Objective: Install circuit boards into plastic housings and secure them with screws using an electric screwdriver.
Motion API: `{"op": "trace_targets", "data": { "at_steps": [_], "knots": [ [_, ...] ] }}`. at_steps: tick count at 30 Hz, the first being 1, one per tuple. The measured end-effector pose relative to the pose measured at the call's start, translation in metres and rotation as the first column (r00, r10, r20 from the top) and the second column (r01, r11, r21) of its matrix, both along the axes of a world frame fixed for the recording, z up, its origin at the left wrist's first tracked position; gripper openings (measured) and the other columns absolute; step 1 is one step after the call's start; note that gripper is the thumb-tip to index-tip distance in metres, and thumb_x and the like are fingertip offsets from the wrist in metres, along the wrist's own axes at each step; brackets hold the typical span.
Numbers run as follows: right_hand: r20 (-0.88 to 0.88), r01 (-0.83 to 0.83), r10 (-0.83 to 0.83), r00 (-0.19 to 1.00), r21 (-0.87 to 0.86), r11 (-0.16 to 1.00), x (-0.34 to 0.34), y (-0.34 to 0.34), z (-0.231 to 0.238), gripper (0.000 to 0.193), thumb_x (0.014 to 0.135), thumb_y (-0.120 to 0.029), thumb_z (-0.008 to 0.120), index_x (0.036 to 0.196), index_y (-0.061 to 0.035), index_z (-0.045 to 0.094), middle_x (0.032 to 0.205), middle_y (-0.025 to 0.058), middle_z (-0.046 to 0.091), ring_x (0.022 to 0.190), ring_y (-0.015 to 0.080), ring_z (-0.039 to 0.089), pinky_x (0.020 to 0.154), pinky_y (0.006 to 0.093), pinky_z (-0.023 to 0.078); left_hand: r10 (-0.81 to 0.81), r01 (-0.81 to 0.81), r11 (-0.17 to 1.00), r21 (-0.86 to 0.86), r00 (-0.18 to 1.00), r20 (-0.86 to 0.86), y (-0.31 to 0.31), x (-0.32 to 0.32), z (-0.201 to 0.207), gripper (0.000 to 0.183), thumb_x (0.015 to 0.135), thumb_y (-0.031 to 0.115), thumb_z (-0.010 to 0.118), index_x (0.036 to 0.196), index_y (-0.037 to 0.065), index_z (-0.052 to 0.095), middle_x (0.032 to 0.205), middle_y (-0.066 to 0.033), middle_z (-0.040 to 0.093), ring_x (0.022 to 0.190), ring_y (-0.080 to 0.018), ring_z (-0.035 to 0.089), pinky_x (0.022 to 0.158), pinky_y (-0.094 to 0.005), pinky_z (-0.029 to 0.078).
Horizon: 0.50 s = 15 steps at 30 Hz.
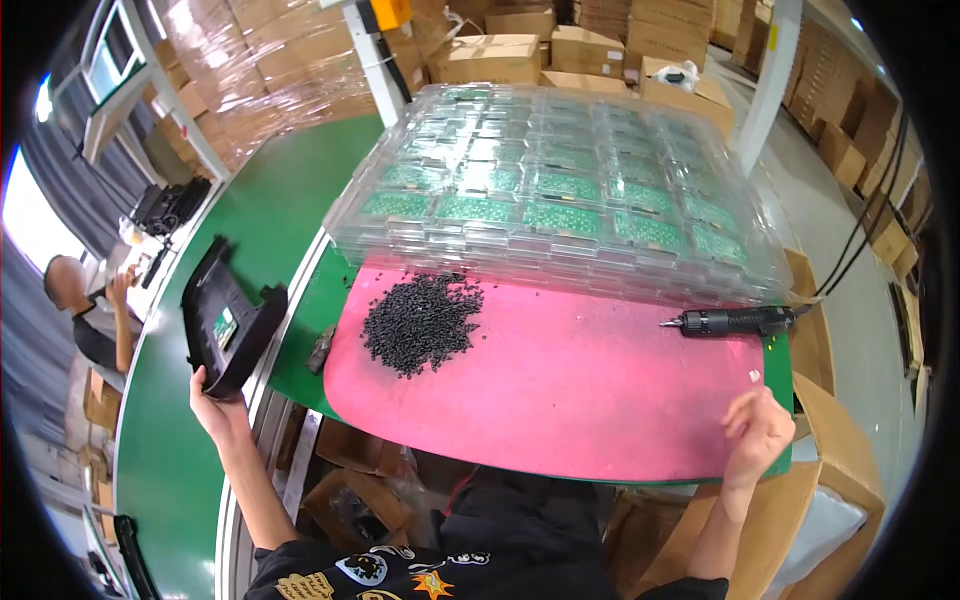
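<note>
— So, where are the hands?

— The left hand [215,405] is out over the green conveyor belt [270,215], its fingers closed on the lower edge of a black plastic housing [228,315]; the housing stands tilted on the belt, a small green board showing inside it; the right hand [758,432] hovers at the right end of the pink mat [560,390], fingers loosely curled with nothing gripped.

— And around them?

— A heap of small black screws [420,322] lies on the mat's left half, well apart from either hand; a black electric screwdriver [735,321] lies on its side near the mat's far right edge, just beyond the right hand; behind the mat sits a stack of clear blister trays [560,190] holding green circuit boards; another person [85,310] sits at the far left beside the belt.
</note>
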State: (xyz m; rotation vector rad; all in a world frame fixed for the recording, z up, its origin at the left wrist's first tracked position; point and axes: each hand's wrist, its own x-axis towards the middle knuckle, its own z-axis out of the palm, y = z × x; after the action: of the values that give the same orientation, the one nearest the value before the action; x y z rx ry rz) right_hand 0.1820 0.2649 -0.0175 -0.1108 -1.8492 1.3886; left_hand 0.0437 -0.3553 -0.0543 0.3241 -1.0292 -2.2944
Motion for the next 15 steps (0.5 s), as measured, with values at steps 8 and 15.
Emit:
{"op": "trace_targets", "data": {
  "at_steps": [8, 15],
  "knots": [
    [0.112, -0.237, 0.254, 0.961, 0.807, 0.541, -0.019, -0.012, 0.035, 0.027, 0.08, -0.011, 0.069, 0.06, -0.007, 0.052, 0.06, 0.0038, 0.052, 0.051, 0.0218, 0.054, 0.047, 0.0352, 0.043, 0.226, -0.128, 0.768, -0.627, 0.971, 0.079, -0.164, -0.078, -0.071, 0.037, 0.094, 0.025, 0.06, 0.119, -0.002, 0.063, 0.107, -0.0093, 0.064, 0.096, -0.018, 0.06, 0.083, -0.0349, 0.049],
    [0.084, -0.025, -0.061, 0.995, 0.764, 0.644, 0.019, 0.028, 0.034, 0.03, 0.084, -0.018, 0.067, 0.062, -0.0062, 0.051, 0.062, 0.0084, 0.052, 0.055, 0.0281, 0.057, 0.048, 0.0405, 0.045, 0.223, -0.256, 0.548, -0.796, 0.962, -0.156, 0.016, -0.128, -0.025, 0.028, 0.088, 0.028, 0.06, 0.093, 0.001, 0.066, 0.086, -0.0101, 0.061, 0.075, -0.0219, 0.056, 0.067, -0.0355, 0.045]
  ]
}}
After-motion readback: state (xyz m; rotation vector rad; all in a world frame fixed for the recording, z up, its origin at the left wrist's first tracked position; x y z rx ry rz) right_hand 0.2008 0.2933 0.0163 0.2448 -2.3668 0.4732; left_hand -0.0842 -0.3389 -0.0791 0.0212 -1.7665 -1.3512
